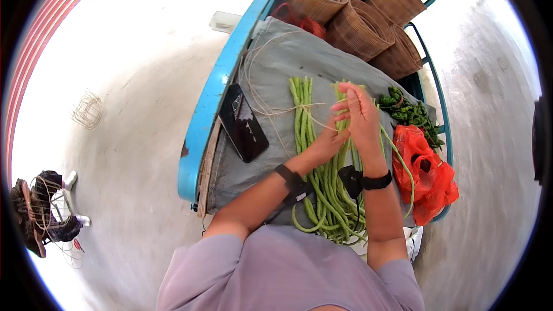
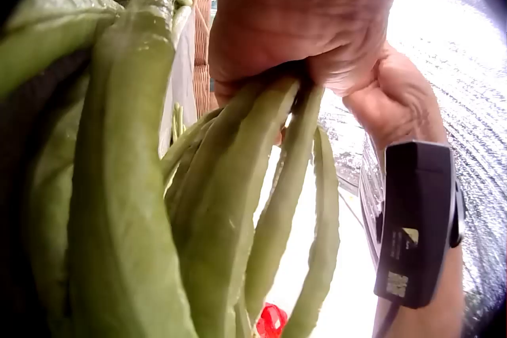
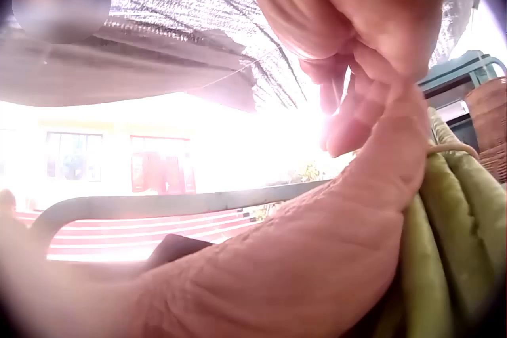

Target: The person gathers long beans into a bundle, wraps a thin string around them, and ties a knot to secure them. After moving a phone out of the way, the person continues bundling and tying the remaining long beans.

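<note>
At the far left, a wire coil (image 1: 87, 110) lies on the floor, with a dark, wire-wrapped object (image 1: 46, 207) nearer the person. The blue rail (image 1: 208, 95) forms the cart's left edge. Just inside it, a black phone (image 1: 243, 124) lies flat on the grey cloth (image 1: 276, 52), and loose pale twine (image 1: 249, 72) runs from the cloth's far left part towards its middle.

The long green beans lie across the middle of the cloth, reaching its near edge: a tied bundle (image 1: 300, 103) on the left, with twine round its upper part, and a second bunch (image 1: 340, 175) just beside it. The left hand (image 1: 330, 141) is clamped on the beans of this second bunch, palm over them. The right hand (image 1: 364, 120) is just beside it, crossing over in the head view, its fingers apart and fairly straight; whether they touch the twine, I cannot tell.

Woven baskets (image 1: 360, 26) stand at the cart's far end, a red bag (image 1: 311, 26) beside them. By the right edge are dark green leafy vegetables (image 1: 412, 112), and nearer the right corner, a bulging red plastic bag (image 1: 423, 175).
</note>
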A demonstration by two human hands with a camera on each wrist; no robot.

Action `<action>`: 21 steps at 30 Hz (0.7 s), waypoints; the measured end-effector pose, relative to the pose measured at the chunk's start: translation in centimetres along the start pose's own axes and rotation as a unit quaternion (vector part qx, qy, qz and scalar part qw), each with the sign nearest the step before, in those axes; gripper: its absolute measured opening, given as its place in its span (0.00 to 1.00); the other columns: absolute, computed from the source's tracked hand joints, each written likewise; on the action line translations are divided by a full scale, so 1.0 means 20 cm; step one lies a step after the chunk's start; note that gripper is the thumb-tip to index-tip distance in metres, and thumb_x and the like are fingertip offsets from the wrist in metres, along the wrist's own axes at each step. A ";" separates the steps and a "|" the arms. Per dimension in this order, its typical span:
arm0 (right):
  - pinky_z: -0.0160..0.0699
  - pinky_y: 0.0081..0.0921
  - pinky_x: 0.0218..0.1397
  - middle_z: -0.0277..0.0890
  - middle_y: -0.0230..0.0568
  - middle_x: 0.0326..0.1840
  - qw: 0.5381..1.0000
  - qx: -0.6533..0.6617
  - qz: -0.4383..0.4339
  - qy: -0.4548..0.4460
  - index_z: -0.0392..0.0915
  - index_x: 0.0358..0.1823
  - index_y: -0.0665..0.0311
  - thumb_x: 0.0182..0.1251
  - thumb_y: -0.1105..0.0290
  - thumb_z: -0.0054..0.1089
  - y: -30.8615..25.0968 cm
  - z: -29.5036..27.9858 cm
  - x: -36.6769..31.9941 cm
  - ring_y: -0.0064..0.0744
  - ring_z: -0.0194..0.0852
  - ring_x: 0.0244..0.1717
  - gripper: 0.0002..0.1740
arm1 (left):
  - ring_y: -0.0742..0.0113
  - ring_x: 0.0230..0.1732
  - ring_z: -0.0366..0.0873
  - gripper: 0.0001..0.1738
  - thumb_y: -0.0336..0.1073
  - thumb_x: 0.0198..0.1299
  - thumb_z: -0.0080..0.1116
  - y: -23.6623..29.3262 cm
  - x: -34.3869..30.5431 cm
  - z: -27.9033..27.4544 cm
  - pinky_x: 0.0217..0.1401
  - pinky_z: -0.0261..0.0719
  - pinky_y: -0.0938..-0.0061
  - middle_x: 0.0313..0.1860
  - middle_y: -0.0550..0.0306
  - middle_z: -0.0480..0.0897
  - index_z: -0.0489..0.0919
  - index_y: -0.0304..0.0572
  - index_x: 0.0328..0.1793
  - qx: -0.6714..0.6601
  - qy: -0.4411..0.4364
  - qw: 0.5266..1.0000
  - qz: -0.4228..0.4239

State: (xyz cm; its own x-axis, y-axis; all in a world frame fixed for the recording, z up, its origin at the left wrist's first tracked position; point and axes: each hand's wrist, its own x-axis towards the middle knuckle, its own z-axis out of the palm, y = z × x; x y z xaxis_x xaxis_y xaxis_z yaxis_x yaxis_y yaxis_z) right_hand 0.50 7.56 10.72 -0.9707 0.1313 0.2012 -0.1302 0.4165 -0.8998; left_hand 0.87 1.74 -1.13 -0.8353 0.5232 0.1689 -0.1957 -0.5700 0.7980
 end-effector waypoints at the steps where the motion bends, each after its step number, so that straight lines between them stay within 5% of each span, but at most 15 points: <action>1: 0.77 0.17 0.37 0.79 0.31 0.35 1.000 0.014 -0.017 0.020 0.76 0.54 0.66 0.76 0.63 0.46 -0.01 -0.03 -0.01 0.19 0.77 0.36 0.16 | 0.70 0.45 0.73 0.22 0.44 0.71 0.50 0.03 -0.01 0.01 0.48 0.76 0.69 0.48 0.51 0.72 0.60 0.38 0.62 -0.016 0.006 1.000 -0.021; 4: 0.76 0.17 0.34 0.79 0.34 0.36 0.996 -0.073 -0.041 0.007 0.79 0.50 0.66 0.74 0.66 0.50 0.10 -0.15 0.05 0.18 0.77 0.32 0.13 | 0.73 0.32 0.77 0.26 0.49 0.72 0.47 -0.04 0.02 -0.04 0.31 0.77 0.76 0.43 0.56 0.74 0.57 0.43 0.68 0.090 0.018 0.995 -0.035; 7: 0.73 0.17 0.30 0.79 0.35 0.36 0.980 -0.187 -0.067 0.017 0.81 0.46 0.65 0.70 0.70 0.54 0.03 -0.14 0.00 0.19 0.75 0.27 0.10 | 0.72 0.28 0.77 0.26 0.51 0.72 0.47 -0.08 0.03 -0.05 0.27 0.76 0.76 0.41 0.57 0.73 0.59 0.43 0.65 0.098 0.019 0.995 -0.016; 8: 0.71 0.17 0.27 0.79 0.37 0.34 0.974 -0.195 -0.114 0.004 0.81 0.46 0.64 0.68 0.72 0.56 0.10 -0.14 0.00 0.19 0.74 0.24 0.09 | 0.72 0.29 0.77 0.25 0.51 0.72 0.47 -0.09 0.03 -0.06 0.27 0.76 0.76 0.40 0.58 0.73 0.59 0.43 0.64 0.104 0.024 0.994 -0.013; 14: 0.74 0.25 0.30 0.79 0.36 0.27 0.965 -0.243 0.022 0.096 0.80 0.39 0.63 0.68 0.63 0.56 0.13 -0.19 0.01 0.29 0.78 0.20 0.10 | 0.70 0.29 0.78 0.23 0.53 0.72 0.44 -0.19 0.04 -0.10 0.28 0.77 0.76 0.41 0.55 0.72 0.60 0.41 0.57 0.155 0.061 0.986 0.019; 20: 0.70 0.22 0.23 0.79 0.33 0.24 0.954 -0.279 0.081 0.079 0.77 0.36 0.63 0.70 0.62 0.54 0.24 -0.19 0.04 0.25 0.77 0.18 0.12 | 0.69 0.30 0.79 0.23 0.55 0.74 0.38 -0.22 0.05 -0.13 0.30 0.79 0.74 0.40 0.53 0.72 0.60 0.41 0.54 0.138 0.068 0.988 0.016; 21: 0.69 0.20 0.23 0.79 0.34 0.25 0.975 -0.195 0.087 0.066 0.77 0.37 0.63 0.70 0.61 0.54 0.24 -0.18 0.04 0.24 0.76 0.18 0.12 | 0.69 0.30 0.79 0.23 0.55 0.74 0.37 -0.21 0.05 -0.13 0.31 0.79 0.74 0.39 0.53 0.72 0.60 0.41 0.54 0.118 0.068 0.991 0.005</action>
State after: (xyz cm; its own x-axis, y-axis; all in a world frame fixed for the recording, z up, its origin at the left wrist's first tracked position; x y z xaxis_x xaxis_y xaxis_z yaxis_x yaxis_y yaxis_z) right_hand -0.20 12.85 7.90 -0.9331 0.3353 0.1299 0.1465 0.6844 -0.7142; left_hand -0.43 2.96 -5.77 -0.9015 0.4187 0.1099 -0.0751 -0.4013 0.9128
